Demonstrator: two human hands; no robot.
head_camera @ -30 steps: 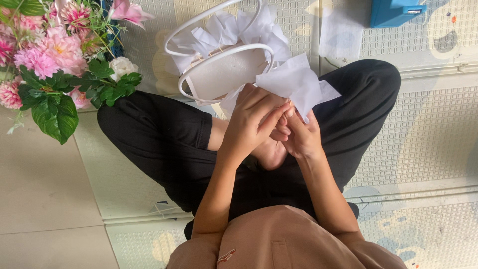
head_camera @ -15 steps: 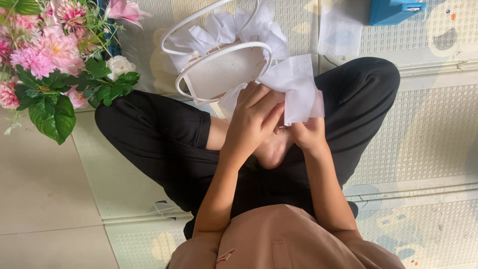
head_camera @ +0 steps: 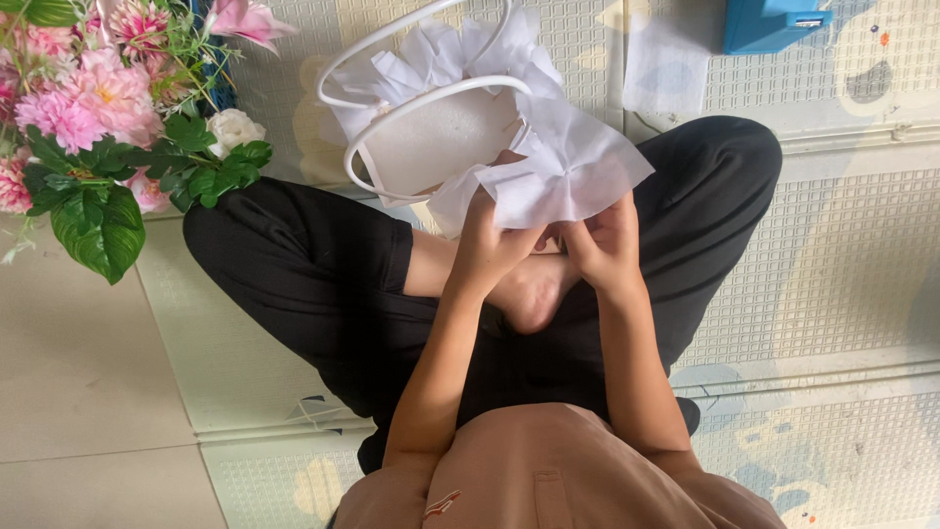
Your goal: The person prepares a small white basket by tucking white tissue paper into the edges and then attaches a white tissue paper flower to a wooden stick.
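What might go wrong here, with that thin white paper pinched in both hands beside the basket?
The white tissue paper, gathered between the left hand and right hand, looks thin and might tear or lose its pleats. The white wire basket rests against the knees and could perhaps tip if nudged.

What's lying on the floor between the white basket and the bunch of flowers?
In the head view, only bare mat shows between the white basket and the flowers. The flowers' green leaves reach toward the basket without touching it.
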